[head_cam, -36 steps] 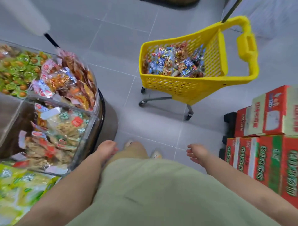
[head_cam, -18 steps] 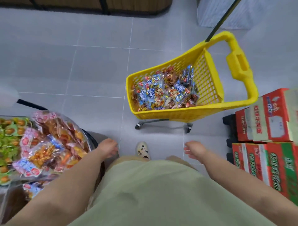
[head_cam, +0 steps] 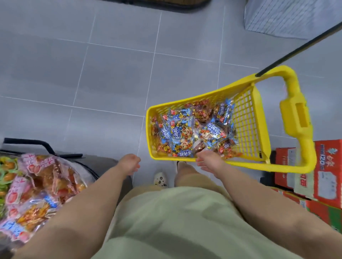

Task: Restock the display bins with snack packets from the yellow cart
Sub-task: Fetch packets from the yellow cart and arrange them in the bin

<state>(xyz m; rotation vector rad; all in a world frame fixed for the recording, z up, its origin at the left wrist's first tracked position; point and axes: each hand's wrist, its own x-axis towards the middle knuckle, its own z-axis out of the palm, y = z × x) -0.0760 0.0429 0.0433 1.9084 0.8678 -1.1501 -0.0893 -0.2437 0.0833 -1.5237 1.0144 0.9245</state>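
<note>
head view, floor: big square grey tiles (head_cam: 111,74) with thin pale grout lines, pretty much filling the upper left and centre of the frame
head view, room edges: a dark base strip (head_cam: 157,2) runs along the top edge; a grey ribbed panel (head_cam: 286,16) sits in the upper right corner
pole: a thin black pole (head_cam: 296,48) slants down from the right edge to the cart's handle
cart: the yellow plastic mesh cart (head_cam: 246,165) is right of centre on the tiles, handle towards the right
task stuff: blue, red and gold clear-wrapped snack packets (head_cam: 192,133) are piled in the bottom of the cart
right hand (head_cam: 209,160): at the cart's near rim, fingers loosely spread, nothing in its grasp; can't tell if the tips touch a packet
left hand (head_cam: 129,163): over bare floor left of the cart, fingers loosely curled, holding nothing
display: a heap of pink and orange packets (head_cam: 42,184) is at the lower left, on a grey rounded stand (head_cam: 109,164)
boxes: red and green cardboard cartons (head_cam: 323,166) are stacked at the right edge, just beside the cart
person: pale green shirt (head_cam: 175,221) at the bottom centre, one white patterned shoe (head_cam: 160,180) between the arms
</note>
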